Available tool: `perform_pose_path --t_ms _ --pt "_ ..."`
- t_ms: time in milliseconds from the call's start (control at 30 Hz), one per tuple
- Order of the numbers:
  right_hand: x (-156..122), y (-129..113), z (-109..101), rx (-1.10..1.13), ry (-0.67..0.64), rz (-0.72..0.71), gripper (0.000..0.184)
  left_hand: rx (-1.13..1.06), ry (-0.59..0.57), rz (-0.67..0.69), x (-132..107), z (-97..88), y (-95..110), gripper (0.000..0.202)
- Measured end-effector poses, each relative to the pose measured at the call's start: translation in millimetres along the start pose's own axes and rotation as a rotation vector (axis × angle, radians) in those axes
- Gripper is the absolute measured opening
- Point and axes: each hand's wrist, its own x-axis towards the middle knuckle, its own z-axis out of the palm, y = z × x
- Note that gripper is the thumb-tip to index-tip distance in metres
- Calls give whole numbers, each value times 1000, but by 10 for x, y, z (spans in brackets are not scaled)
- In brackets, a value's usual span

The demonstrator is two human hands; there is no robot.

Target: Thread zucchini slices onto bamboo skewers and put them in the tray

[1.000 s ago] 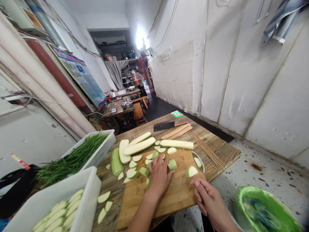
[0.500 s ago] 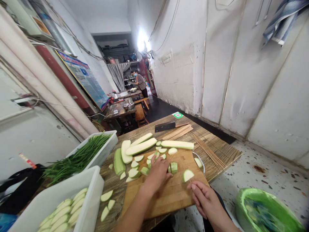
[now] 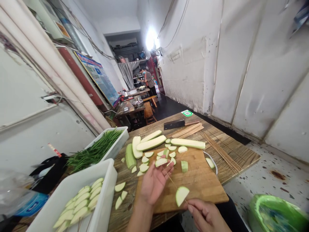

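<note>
My right hand (image 3: 204, 212) pinches a thin bamboo skewer (image 3: 173, 183) with one pale green zucchini slice (image 3: 181, 194) threaded on it, low over the wooden cutting board (image 3: 200, 182). My left hand (image 3: 154, 180) is raised above the board, its fingertips pinched on another zucchini slice (image 3: 161, 162) beside the skewer's tip. More cut slices (image 3: 145, 163) and long zucchini halves (image 3: 151, 142) lie at the board's far side.
A white tub (image 3: 103, 190) at my left holds skewered zucchini slices; behind it stands a tub of green chives (image 3: 96, 149). A cleaver (image 3: 177, 123) and loose bamboo skewers (image 3: 220, 151) lie at the table's far end. A green-lined bin (image 3: 277, 214) is at lower right. A person (image 3: 148, 79) stands far back.
My left hand lifted a slice off the board and turned palm up. My right hand drew the skewer with its slice down towards me. The view swung a little to the left.
</note>
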Motion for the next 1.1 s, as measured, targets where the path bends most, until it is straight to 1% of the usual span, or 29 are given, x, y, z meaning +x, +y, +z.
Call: perform_pose_path --t_ms 100,233,400,567,667,867,1100 --pt "25 -19 10 -42 5 -37 39 -74 57 -26 -37 55 -22 33" --pt "5 13 -10 -149 29 -96 36 -86 154 -7 -61 104 -65 29" --pt "-21 40 -56 -263 -8 -130 33 -69 217 21 -64 106 -97 20" --pt "-5 45 -55 -273 -20 -138 36 -48 255 45 -73 112 -101 18" --pt "7 44 -49 -247 -22 -128 37 -33 263 48 -86 130 -99 19" --pt "15 10 -45 -165 46 -100 40 6 238 50 -97 133 -124 19" --pt "16 0 -53 -164 44 -95 40 59 217 72 -115 130 -165 16"
